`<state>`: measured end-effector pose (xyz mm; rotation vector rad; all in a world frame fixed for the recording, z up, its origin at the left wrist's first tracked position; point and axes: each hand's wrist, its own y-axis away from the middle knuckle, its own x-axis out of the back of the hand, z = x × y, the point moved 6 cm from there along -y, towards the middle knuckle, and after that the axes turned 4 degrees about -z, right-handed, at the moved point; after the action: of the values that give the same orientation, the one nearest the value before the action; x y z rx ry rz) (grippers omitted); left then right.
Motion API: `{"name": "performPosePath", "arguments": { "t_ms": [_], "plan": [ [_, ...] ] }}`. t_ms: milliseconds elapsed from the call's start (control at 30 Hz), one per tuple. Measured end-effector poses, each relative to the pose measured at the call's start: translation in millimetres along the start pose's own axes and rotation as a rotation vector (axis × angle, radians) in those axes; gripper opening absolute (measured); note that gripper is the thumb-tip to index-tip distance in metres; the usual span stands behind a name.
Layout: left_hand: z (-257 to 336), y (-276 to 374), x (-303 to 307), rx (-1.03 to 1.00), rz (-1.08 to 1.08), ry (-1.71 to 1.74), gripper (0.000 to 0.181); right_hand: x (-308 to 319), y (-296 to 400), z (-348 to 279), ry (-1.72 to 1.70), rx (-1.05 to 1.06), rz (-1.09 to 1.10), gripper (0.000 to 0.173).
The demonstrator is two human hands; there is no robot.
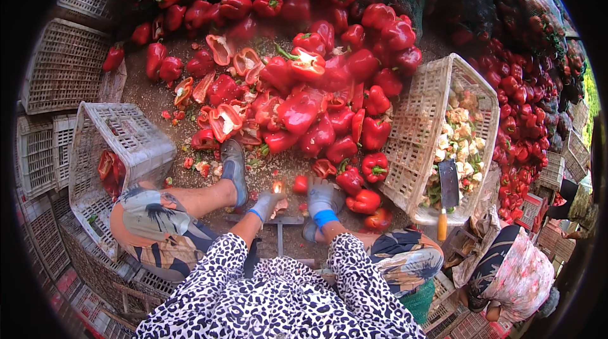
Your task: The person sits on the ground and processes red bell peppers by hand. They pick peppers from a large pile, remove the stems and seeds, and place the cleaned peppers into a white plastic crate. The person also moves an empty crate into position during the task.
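Observation:
Both my hands wear grey gloves, low in front of me between my feet. My left hand (pixel 267 203) is closed around a pale, brightly lit piece of pepper (pixel 278 188); its exact shape is hard to make out. Beside the fingers of my right hand (pixel 321 197) is a small red pepper piece (pixel 300 184); whether the hand grips it I cannot tell. Just beyond lies a heap of red bell peppers (pixel 299 111), some whole and some cut open, such as the pepper half (pixel 225 121) showing its pale inside.
On the right, a tilted plastic crate (pixel 413 125) holds pepper cores (pixel 458 149). A wooden-handled cleaver (pixel 449 184) rests on its rim. Another crate (pixel 128 130) on the left contains red pepper pieces (pixel 112 172). A person (pixel 515 272) bends at lower right.

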<state>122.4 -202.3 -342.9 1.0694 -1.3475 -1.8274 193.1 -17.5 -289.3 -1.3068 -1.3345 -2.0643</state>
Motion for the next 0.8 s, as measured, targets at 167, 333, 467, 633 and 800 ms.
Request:
{"name": "performPosePath", "arguments": {
  "t_ms": [167,333,467,633,800],
  "plan": [
    [-6,-1,-14,0.008,-0.174,0.11,0.025,-15,-5,-4,-0.098,-0.037,0.014,0.034],
    [-1,-18,-34,0.012,-0.154,0.134,0.027,27,6,39,-0.622,-0.335,-0.048,0.045],
    [29,-12,-93,-0.096,-0.185,0.179,0.031,47,0,73,-0.827,-0.568,-0.092,0.056],
    [21,-17,-84,-0.083,-0.016,0.106,0.025,41,-23,75,-0.714,-0.619,-0.41,0.061],
    [25,-7,-71,-0.088,-0.057,0.097,0.029,43,-32,81,-0.612,-0.379,-0.545,0.056]
  ]
}}
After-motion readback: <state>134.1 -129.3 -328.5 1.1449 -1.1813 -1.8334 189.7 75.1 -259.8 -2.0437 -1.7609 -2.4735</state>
